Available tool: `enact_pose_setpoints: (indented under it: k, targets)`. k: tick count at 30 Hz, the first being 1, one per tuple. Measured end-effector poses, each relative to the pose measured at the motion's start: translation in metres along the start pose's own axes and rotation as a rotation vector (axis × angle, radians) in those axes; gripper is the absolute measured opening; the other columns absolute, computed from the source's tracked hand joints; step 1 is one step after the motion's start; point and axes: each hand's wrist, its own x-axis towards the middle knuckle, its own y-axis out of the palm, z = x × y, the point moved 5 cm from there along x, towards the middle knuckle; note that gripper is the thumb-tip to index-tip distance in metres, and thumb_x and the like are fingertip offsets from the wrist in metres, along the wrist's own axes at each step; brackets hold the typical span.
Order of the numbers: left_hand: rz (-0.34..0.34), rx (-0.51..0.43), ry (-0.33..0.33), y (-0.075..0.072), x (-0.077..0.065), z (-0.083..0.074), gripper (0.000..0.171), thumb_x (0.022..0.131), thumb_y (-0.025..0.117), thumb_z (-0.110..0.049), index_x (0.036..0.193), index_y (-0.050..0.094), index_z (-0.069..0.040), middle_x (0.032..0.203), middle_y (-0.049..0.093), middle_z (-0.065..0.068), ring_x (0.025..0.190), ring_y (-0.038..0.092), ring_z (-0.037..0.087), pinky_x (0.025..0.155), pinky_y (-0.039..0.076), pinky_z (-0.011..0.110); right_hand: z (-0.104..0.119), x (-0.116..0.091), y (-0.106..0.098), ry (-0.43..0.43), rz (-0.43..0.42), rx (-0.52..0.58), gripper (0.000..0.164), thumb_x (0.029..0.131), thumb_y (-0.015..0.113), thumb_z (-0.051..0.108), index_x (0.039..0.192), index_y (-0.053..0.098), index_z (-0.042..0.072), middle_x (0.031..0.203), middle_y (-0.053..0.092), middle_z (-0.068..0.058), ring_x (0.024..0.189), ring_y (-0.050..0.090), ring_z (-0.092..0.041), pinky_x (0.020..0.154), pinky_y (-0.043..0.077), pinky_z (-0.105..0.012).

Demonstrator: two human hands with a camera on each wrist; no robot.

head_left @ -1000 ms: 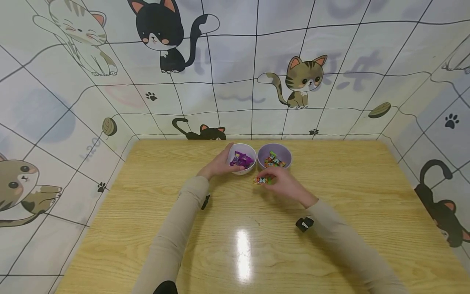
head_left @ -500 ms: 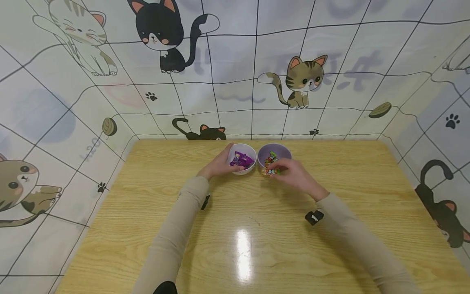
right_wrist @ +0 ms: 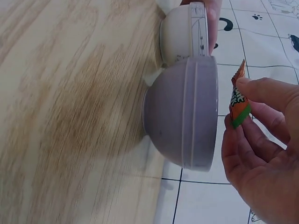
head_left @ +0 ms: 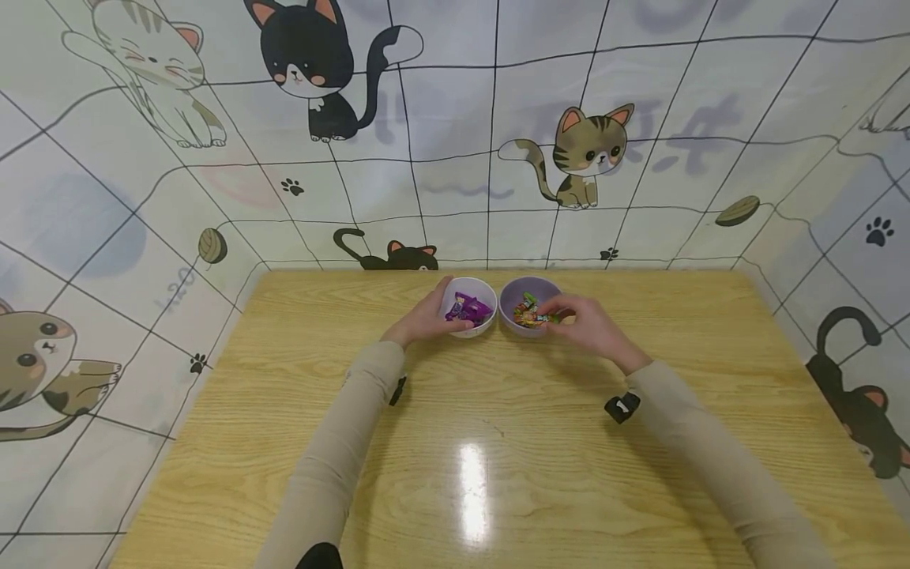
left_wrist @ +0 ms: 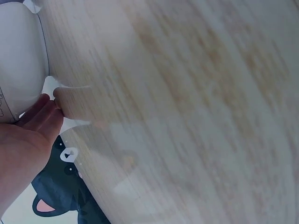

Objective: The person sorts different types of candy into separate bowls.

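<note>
My left hand (head_left: 425, 318) grips the white bowl (head_left: 478, 332) at its left side, the thumb along the near rim. Several purple-wrapped candies (head_left: 468, 308) lie in that bowl. In the left wrist view, my fingers touch the bowl's outer wall (left_wrist: 21, 60). With thumb and fingers, my right hand (head_left: 588, 325) pinches an orange-and-green wrapped candy (right_wrist: 239, 100). It is held just above the rim of the light purple bowl (right_wrist: 180, 116). Inside this bowl are colourful wrapped candies (head_left: 528, 302), partly hidden by the hand and the held candy.
Both bowls stand side by side, nearly touching, near the far edge of the wooden table (head_left: 426, 442). Behind and beside the table hangs a white cloth (head_left: 455, 182) printed with cats and grid lines. A glare spot lies near the table's front.
My right hand has moved right and away from me with the candy, from the table in front of the bowls to above the purple bowl. The left hand has stayed on the white bowl.
</note>
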Motion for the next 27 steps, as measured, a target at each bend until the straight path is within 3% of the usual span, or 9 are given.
enact_pose_setpoints:
  k: [10,16,22,27]
  targets:
    - [-0.004,-0.005,0.012,0.0,0.002,-0.001,0.107,0.082,0.077,-0.038,0.155,0.005,-0.007,0.155,0.023,0.02,0.138,0.028,0.034,0.112,0.024,0.046,-0.013,-0.002,-0.007,0.037,-0.009,-0.02,0.026,0.085,0.068,-0.004,0.11,0.065,-0.007,0.11,0.064,-0.021,0.102,0.056,-0.04,0.092,0.043,-0.056]
    - [-0.027,0.019,0.009,-0.003,0.001,0.002,0.106,0.082,0.077,-0.039,0.155,0.007,-0.007,0.153,0.025,0.023,0.138,0.027,0.036,0.112,0.024,0.048,-0.014,-0.01,-0.011,0.022,-0.068,-0.025,0.025,0.087,0.065,-0.004,0.111,0.064,-0.008,0.114,0.062,-0.022,0.107,0.054,-0.039,0.09,0.045,-0.054]
    - [-0.072,-0.016,-0.008,-0.008,-0.004,0.008,0.1,0.085,0.073,-0.041,0.156,0.009,-0.012,0.155,0.02,0.022,0.139,0.025,0.037,0.11,0.025,0.051,-0.019,-0.021,-0.012,0.038,-0.097,-0.019,0.027,0.088,0.066,-0.003,0.114,0.063,-0.007,0.115,0.06,-0.023,0.107,0.055,-0.038,0.087,0.047,-0.053]
    - [-0.106,-0.012,0.033,-0.011,-0.009,0.016,0.095,0.087,0.072,-0.037,0.155,0.012,-0.008,0.154,0.022,0.021,0.138,0.027,0.035,0.111,0.025,0.049,-0.021,-0.03,-0.014,0.01,-0.124,-0.03,0.028,0.087,0.066,-0.006,0.114,0.062,-0.008,0.112,0.06,-0.024,0.105,0.055,-0.041,0.086,0.047,-0.056]
